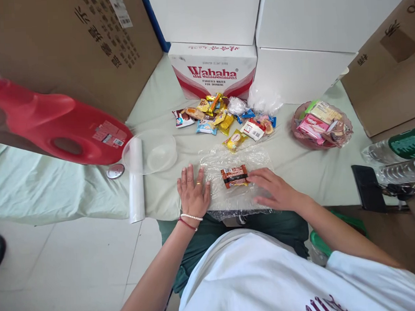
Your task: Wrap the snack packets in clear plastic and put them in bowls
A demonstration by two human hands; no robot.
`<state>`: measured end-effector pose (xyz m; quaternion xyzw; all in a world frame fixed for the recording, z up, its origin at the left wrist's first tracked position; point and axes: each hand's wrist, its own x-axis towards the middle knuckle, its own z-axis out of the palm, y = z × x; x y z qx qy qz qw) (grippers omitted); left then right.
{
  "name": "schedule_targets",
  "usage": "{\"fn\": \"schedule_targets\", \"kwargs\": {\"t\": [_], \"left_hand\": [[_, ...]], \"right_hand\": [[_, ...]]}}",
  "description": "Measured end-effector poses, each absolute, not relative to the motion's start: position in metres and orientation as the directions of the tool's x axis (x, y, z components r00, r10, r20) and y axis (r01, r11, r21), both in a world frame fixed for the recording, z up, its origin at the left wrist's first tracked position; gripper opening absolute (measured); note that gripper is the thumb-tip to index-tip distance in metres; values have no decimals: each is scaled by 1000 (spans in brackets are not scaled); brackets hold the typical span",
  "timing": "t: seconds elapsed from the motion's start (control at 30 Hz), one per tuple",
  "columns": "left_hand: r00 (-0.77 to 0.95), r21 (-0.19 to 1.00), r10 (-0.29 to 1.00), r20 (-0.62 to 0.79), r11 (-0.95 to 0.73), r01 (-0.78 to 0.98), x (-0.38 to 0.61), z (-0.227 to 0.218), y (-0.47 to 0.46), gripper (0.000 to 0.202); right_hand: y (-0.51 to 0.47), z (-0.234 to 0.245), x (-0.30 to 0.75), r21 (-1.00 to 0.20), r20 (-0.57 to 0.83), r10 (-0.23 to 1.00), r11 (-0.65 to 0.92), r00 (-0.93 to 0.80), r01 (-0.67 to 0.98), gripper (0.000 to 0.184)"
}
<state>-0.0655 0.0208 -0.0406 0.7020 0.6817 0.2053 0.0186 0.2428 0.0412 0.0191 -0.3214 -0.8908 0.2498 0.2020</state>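
A small brown snack packet [234, 177] lies on a sheet of cling film [216, 198] spread at the table's front edge. My left hand [194, 191] rests flat beside the film's left edge, its fingers stretched out and holding nothing. From the right, my right hand [276, 189] reaches over the film with fingers apart, the fingertips at the packet's right edge; whether they touch it I cannot tell. Behind the film sits a loose pile of wrapped snacks [225, 120], several of them yellow, with crumpled clear plastic [265, 99] at its right.
Left of my left hand are a clear plastic bowl [159, 153], a white roll [136, 190], a round metallic disc [115, 171] and a red jug [68, 125]. A pink bowl [298, 135] of snacks, bottles [406, 147] and a black phone [367, 187] stand right. Boxes [212, 70] line the back.
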Motion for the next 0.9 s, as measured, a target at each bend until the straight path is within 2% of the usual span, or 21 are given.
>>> {"fn": "schedule_targets", "kwargs": {"t": [0.1,0.17,0.23,0.33,0.4,0.5,0.57,0.67,0.8,0.9], "left_hand": [[-15,321,955,296,-85,943,-67,-40,24,52],[-20,346,950,312,-94,933,-71,-39,27,52],[17,362,948,317,-137,922,-80,-35,30,54],[315,365,926,209,-373,853,-98,-28,28,72],[535,408,840,83,-519,751,-108,-23,23,85],[647,483,762,-3,-566,669,-116,-22,12,83],[615,505,788,22,-540,673,-115,-23,9,68],[475,569,874,104,-444,692,-110,-26,16,30],[207,699,970,126,-235,676,-100,-33,49,31],[-11,672,996,87,-51,739,-95,-41,77,19]], "right_hand": [[9,4,262,-534,161,691,661,-705,526,65],[-8,-10,267,-499,159,726,644,-669,580,45],[-16,-20,266,-514,183,756,619,-629,594,27],[-11,-17,261,-604,212,775,583,-595,544,23],[2,-5,258,-656,220,779,563,-587,502,22],[28,15,255,-719,195,784,523,-590,457,22],[46,26,254,-758,152,788,480,-597,442,24],[69,31,255,-807,47,826,363,-562,466,29],[90,21,262,-832,-176,874,115,-454,543,40],[101,10,271,-742,-270,887,57,-375,668,36]]}}
